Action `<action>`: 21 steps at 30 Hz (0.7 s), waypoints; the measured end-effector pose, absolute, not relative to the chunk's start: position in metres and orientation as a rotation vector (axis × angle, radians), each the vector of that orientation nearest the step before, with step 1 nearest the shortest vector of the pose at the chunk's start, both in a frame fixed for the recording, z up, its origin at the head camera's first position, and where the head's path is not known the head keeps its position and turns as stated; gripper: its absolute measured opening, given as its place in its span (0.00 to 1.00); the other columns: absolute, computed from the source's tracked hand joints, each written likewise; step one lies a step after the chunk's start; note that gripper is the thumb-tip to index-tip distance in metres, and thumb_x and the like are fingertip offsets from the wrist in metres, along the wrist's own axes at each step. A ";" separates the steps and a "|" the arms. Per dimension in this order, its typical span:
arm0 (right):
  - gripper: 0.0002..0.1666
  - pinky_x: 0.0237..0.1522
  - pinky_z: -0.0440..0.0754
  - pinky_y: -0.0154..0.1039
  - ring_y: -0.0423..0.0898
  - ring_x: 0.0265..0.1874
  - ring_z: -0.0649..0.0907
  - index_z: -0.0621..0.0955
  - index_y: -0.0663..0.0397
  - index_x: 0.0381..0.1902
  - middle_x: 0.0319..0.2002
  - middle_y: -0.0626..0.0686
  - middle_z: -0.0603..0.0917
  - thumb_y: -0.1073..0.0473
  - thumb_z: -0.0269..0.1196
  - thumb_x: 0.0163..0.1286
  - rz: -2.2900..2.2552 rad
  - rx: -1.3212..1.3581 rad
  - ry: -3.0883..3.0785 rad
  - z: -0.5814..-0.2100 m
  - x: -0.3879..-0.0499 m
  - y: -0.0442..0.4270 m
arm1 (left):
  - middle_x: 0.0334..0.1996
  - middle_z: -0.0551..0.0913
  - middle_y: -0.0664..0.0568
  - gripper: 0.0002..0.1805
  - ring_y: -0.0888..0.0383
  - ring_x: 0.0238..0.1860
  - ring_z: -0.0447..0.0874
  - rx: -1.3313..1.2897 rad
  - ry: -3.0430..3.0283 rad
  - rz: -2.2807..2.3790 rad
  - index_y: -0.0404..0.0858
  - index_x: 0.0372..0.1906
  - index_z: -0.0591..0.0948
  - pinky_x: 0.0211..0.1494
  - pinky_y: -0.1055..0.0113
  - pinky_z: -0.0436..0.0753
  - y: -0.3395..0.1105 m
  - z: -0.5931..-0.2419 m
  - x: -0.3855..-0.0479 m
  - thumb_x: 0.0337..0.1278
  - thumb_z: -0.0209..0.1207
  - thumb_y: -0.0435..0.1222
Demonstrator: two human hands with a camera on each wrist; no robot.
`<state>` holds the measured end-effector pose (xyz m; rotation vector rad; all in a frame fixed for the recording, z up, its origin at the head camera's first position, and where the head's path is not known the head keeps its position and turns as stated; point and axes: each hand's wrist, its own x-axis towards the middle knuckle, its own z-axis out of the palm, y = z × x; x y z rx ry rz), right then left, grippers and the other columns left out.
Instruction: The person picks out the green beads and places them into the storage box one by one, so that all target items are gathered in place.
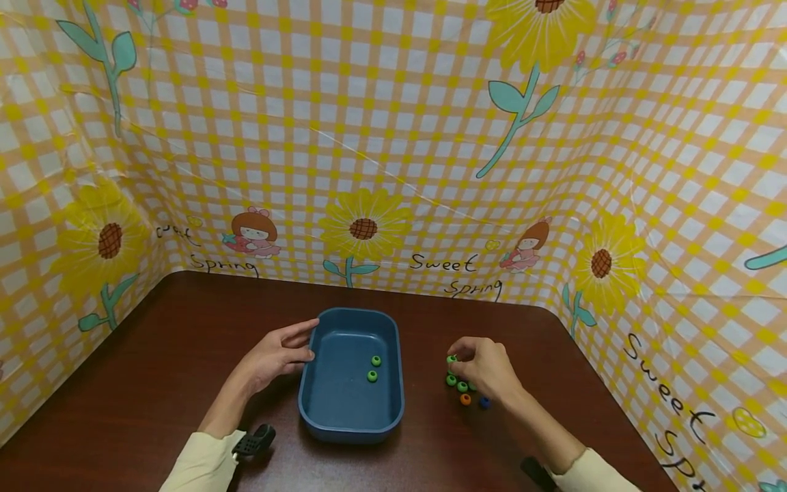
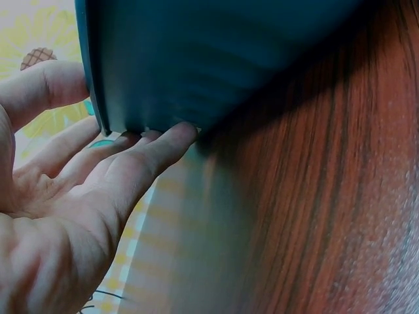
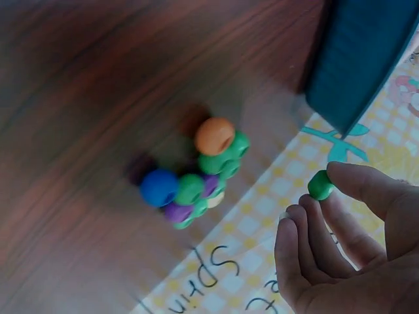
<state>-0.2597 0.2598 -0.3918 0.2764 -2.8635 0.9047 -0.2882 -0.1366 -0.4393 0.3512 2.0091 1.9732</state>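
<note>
A blue rectangular box [image 1: 350, 433] stands on the table, with two green beads, one bead [image 1: 376, 361] close beside the other bead [image 1: 371, 376], on its floor. My left hand [image 1: 270, 359] touches the box's left side with extended fingers, the thumb near the rim. To the right of the box, my right hand [image 1: 488, 369] pinches a green bead [image 3: 321, 186] between thumb and fingertip, above the table. Below it lies a cluster of beads: several green beads [image 3: 190, 189], an orange bead [image 3: 215, 136], a blue bead [image 3: 159, 188], purple beads [image 3: 177, 212] and a cream bead [image 3: 215, 198]. My right hand partly hides this cluster in the head view.
The dark brown wooden table [image 1: 203, 321] is bounded at the back and both sides by a yellow checked cloth [image 1: 393, 137] with sunflowers. A black strap [image 1: 255, 441] sits at the left wrist, by a cream sleeve [image 1: 205, 461].
</note>
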 end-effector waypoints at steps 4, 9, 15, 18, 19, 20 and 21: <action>0.07 0.30 0.82 0.37 0.40 0.31 0.85 0.88 0.50 0.40 0.35 0.49 0.90 0.62 0.70 0.63 0.911 0.309 -2.827 -0.390 -0.262 0.248 | 0.76 0.62 0.32 0.38 0.38 0.68 0.74 0.351 2.003 1.977 0.37 0.80 0.59 0.59 0.52 0.84 -0.136 -0.439 -0.288 0.68 0.58 0.27; 0.08 0.30 0.82 0.37 0.43 0.32 0.86 0.88 0.52 0.41 0.35 0.50 0.90 0.63 0.71 0.63 0.941 0.325 -2.804 -0.389 -0.264 0.234 | 0.76 0.61 0.32 0.38 0.38 0.69 0.74 0.344 1.990 1.987 0.36 0.80 0.59 0.60 0.50 0.83 -0.136 -0.439 -0.289 0.68 0.57 0.27; 0.07 0.36 0.84 0.41 0.48 0.39 0.87 0.88 0.52 0.39 0.36 0.47 0.90 0.64 0.71 0.63 0.986 0.351 -2.780 -0.386 -0.266 0.219 | 0.76 0.62 0.32 0.38 0.38 0.69 0.74 0.343 1.982 1.990 0.37 0.80 0.59 0.60 0.50 0.83 -0.136 -0.440 -0.290 0.68 0.57 0.27; 0.07 0.36 0.84 0.40 0.47 0.37 0.87 0.88 0.50 0.39 0.35 0.46 0.90 0.63 0.71 0.62 0.997 0.369 -2.770 -0.385 -0.268 0.211 | 0.76 0.62 0.32 0.38 0.38 0.69 0.73 0.339 1.984 1.995 0.37 0.79 0.59 0.60 0.50 0.83 -0.136 -0.439 -0.289 0.68 0.58 0.27; 0.07 0.35 0.84 0.40 0.46 0.37 0.87 0.88 0.51 0.39 0.34 0.46 0.90 0.63 0.71 0.62 1.000 0.380 -2.765 -0.384 -0.269 0.208 | 0.76 0.62 0.33 0.38 0.37 0.70 0.73 0.340 1.985 1.996 0.37 0.79 0.59 0.60 0.50 0.83 -0.136 -0.439 -0.289 0.68 0.58 0.27; 0.07 0.35 0.84 0.40 0.46 0.37 0.87 0.88 0.51 0.39 0.34 0.46 0.90 0.63 0.71 0.62 0.999 0.391 -2.759 -0.384 -0.270 0.205 | 0.76 0.61 0.33 0.38 0.37 0.70 0.72 0.344 1.985 1.997 0.37 0.79 0.59 0.61 0.49 0.83 -0.136 -0.439 -0.289 0.68 0.58 0.27; 0.07 0.35 0.84 0.40 0.46 0.37 0.87 0.88 0.51 0.39 0.35 0.46 0.90 0.63 0.71 0.62 0.998 0.404 -2.755 -0.383 -0.270 0.202 | 0.76 0.61 0.33 0.38 0.37 0.70 0.71 0.347 1.985 1.997 0.37 0.80 0.59 0.61 0.49 0.83 -0.137 -0.439 -0.289 0.68 0.58 0.27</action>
